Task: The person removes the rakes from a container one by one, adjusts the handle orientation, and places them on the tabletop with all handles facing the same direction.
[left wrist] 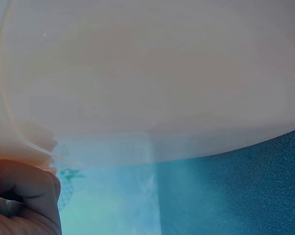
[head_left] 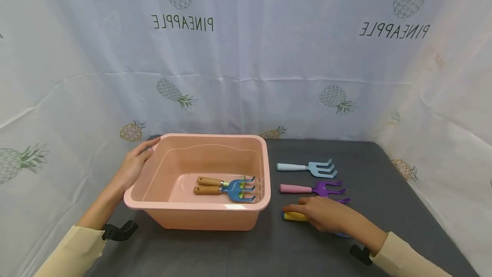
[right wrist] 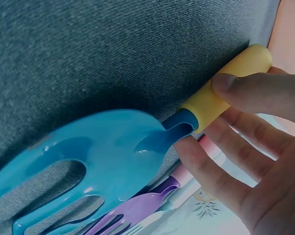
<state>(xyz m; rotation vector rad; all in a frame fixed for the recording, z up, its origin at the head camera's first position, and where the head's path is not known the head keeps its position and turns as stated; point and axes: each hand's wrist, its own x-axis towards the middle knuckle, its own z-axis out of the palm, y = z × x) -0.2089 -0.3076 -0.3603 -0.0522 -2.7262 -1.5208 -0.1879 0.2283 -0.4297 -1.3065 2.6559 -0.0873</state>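
A blue hand rake with a yellow handle (right wrist: pixel 118 142) is gripped by my right hand (head_left: pixel 328 213), thumb on one side of the handle and fingers on the other. In the head view the hand covers most of that rake; only the yellow handle end (head_left: pixel 295 216) and a bit of blue show. My left hand (head_left: pixel 134 166) holds the left rim of a peach plastic basin (head_left: pixel 203 218). Inside the basin lie a blue rake with a wooden handle (head_left: pixel 235 190) and, partly under it, a green tool with a wooden handle (head_left: pixel 209 181).
Beyond my right hand, a purple rake with a pink handle (head_left: pixel 296 189) and a pale blue rake (head_left: pixel 322 169) lie on the dark grey tabletop (head_left: pixel 369 191). White pineapple-print cloth (head_left: pixel 246 54) walls in the back and sides.
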